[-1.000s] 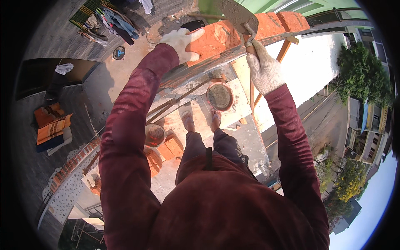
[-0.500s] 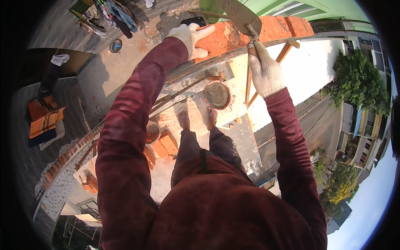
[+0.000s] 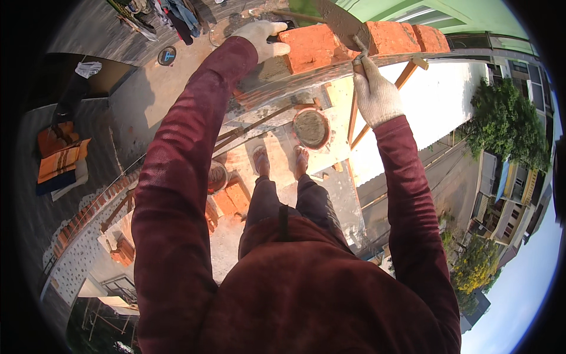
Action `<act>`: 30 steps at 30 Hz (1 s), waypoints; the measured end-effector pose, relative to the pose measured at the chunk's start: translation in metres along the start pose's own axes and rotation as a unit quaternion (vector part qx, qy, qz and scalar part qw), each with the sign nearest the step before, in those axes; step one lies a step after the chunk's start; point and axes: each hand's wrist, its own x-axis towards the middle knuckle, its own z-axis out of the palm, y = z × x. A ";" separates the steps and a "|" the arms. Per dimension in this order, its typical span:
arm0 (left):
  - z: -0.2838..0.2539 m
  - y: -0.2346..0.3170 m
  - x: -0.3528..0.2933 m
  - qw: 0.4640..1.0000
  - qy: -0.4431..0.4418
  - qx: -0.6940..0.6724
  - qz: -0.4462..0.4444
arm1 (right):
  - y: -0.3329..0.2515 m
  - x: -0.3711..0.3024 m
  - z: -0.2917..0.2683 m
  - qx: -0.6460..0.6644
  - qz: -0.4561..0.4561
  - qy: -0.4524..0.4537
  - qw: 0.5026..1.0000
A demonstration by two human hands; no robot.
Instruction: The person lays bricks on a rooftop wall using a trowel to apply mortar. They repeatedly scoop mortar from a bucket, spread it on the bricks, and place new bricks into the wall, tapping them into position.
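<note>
An orange brick (image 3: 313,48) lies on top of the wall at the far side, a second brick (image 3: 394,38) and a third brick (image 3: 431,39) to its right. At its left end is my left hand (image 3: 254,39), in a white knit glove, with fingers and thumb apart; the thumb tip is at the brick's end face. Closed around the handle of a trowel (image 3: 344,22) is my gloved right hand (image 3: 379,97). The mortar-smeared blade sits at the joint between the first two bricks, hiding part of it. Grey mortar (image 3: 265,71) covers the wall top below my left hand.
A round tub of mortar (image 3: 311,128) stands beyond my feet on the platform. Several loose bricks (image 3: 233,197) and a bucket (image 3: 217,177) are left of my legs. Wooden props (image 3: 404,74) lean at the wall's near side. Right of the platform is a drop to a street (image 3: 413,180).
My left hand has slid left from the top of the brick to its left end. The trowel blade has shifted slightly right and down at the joint, still in my right hand.
</note>
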 end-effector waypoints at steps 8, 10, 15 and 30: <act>-0.048 -0.015 -0.070 0.989 0.012 -0.061 -0.130 | 0.010 0.010 -0.010 -0.038 -0.014 -0.073 0.997; -0.091 0.016 -0.135 0.915 0.102 -0.375 -0.107 | -0.016 -0.014 -0.030 0.151 0.147 -0.058 0.976; -0.116 0.021 -0.379 0.858 0.373 -0.330 -0.127 | 0.048 -0.130 -0.038 0.337 0.132 0.037 0.931; 0.395 0.188 -0.767 0.278 0.327 -0.448 -0.784 | 0.161 -0.209 0.129 0.212 0.460 -0.512 0.694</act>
